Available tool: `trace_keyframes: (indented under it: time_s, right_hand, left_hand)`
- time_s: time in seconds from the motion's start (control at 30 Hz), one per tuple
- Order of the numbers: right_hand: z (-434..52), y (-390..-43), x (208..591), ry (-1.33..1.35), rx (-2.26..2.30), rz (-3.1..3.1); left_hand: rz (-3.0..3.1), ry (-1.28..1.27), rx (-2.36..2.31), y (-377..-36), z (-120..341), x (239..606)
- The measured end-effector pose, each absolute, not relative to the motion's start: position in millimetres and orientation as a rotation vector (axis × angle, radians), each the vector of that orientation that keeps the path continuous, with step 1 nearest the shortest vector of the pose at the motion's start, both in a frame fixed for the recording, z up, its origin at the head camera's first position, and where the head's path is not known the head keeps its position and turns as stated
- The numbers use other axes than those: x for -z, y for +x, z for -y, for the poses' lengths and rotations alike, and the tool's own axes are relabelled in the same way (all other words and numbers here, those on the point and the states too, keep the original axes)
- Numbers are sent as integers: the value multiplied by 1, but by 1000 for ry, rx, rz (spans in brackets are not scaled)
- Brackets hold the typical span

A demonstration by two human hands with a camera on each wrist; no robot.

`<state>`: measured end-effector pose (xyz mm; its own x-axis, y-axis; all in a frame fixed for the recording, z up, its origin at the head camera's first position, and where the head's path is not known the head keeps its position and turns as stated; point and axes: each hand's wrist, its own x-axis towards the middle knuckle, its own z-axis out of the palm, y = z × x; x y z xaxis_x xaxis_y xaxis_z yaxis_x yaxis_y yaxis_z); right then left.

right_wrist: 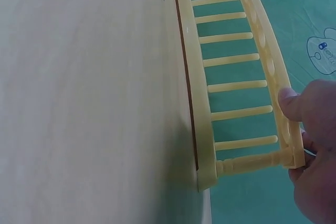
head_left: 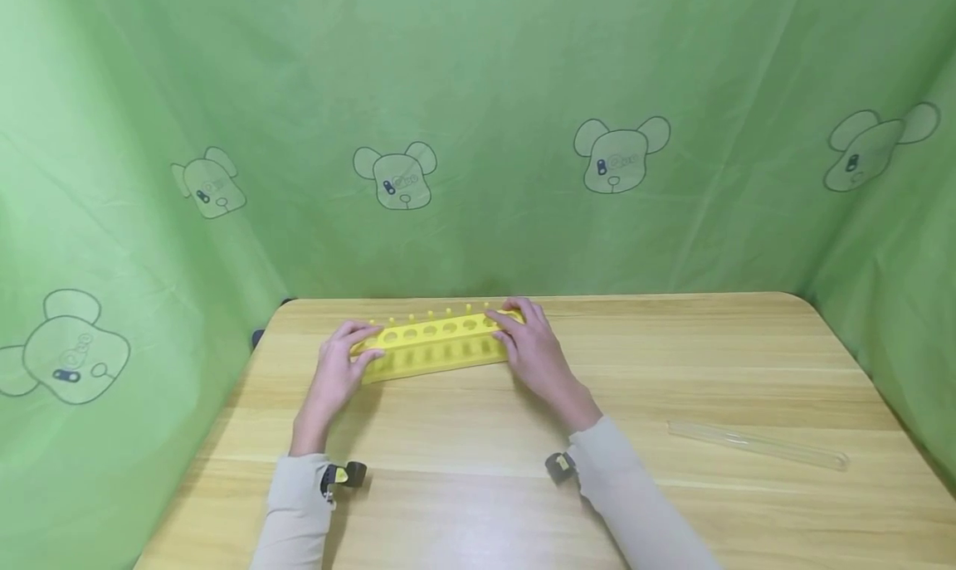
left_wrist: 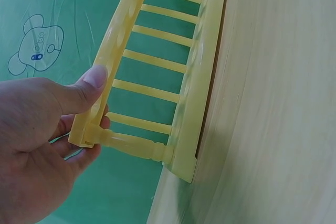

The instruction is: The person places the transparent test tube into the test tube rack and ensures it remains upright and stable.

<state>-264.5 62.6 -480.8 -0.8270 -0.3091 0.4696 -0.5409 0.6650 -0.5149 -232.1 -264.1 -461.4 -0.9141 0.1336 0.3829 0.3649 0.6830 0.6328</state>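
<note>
A yellow test tube rack (head_left: 433, 346) with a row of round holes stands on the wooden table (head_left: 523, 487) near its far edge. My left hand (head_left: 339, 367) grips the rack's left end, thumb on the top plate (left_wrist: 97, 77) and fingers curled under it. My right hand (head_left: 534, 350) grips the right end the same way, thumb (right_wrist: 289, 100) pressed on the top plate. The rack's rungs (left_wrist: 152, 93) and base (right_wrist: 202, 129) show close up in both wrist views. No tubes stand in the rack.
A clear glass test tube (head_left: 758, 445) lies on its side on the table at the right. Green cloth with bear prints (head_left: 396, 176) walls in the table at the back and both sides.
</note>
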Motion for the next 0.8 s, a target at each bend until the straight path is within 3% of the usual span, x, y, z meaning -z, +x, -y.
trace_keyframes:
  time_s: [0.8]
  right_hand:
    - [-72, -259, 481, 677, -921, 2553]
  left_hand:
    - [2565, -439, 1062, -236, 259, 468]
